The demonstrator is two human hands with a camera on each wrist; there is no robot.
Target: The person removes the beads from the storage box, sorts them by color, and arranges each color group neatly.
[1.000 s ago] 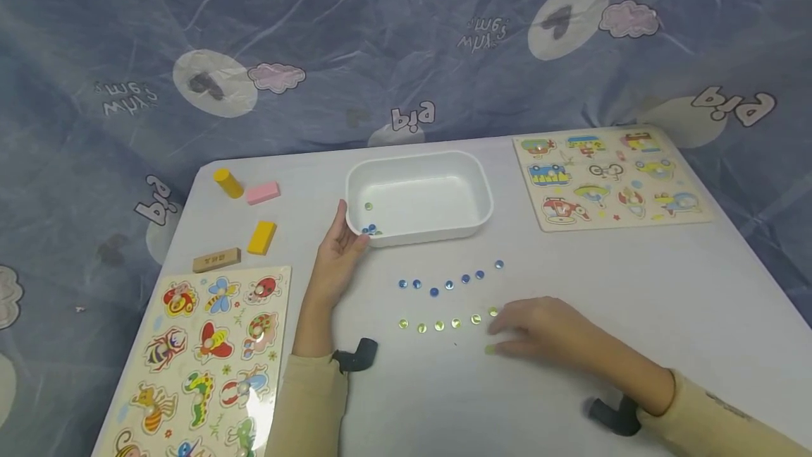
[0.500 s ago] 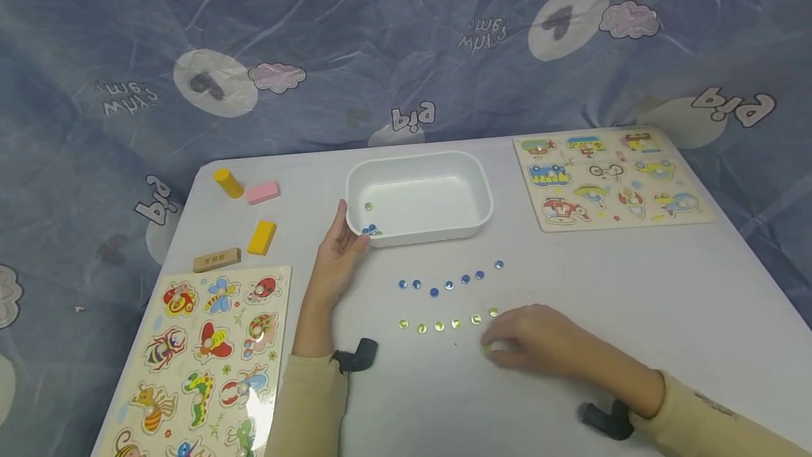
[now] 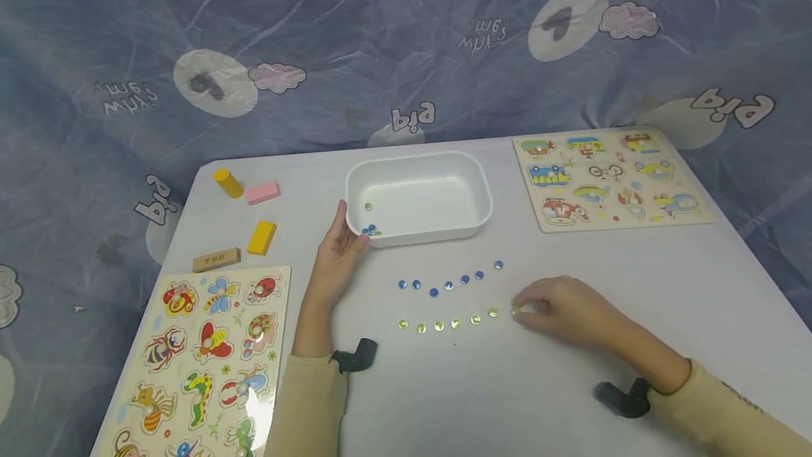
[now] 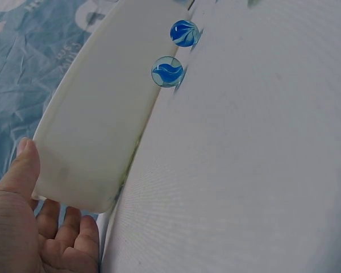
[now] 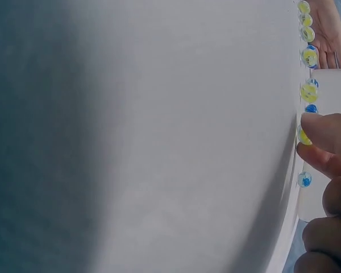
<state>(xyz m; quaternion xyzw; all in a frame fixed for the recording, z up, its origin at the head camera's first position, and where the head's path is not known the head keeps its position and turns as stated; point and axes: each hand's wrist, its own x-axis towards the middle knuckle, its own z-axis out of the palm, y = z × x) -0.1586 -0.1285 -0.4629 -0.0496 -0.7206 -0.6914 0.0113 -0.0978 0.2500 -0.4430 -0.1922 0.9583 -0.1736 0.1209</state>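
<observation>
While the left hand (image 3: 338, 266) holds the white rectangular tray (image 3: 431, 203), one yellow-swirled glass marble (image 5: 303, 135), on the person's side of that tray and just past its right end, sits pinched between thumb and forefinger of the nearer right hand (image 3: 564, 309)

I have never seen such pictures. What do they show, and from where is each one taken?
There is no machine: this work is done by hand. The wide picture is filmed from the person's head, the two smaller ones from the left and right wrists. The left hand grips one end of a white tray with marbles inside. The right hand pinches a yellow-green marble at the end of a similar row. Blue marbles, two picture boards and small blocks lie on the table.
</observation>
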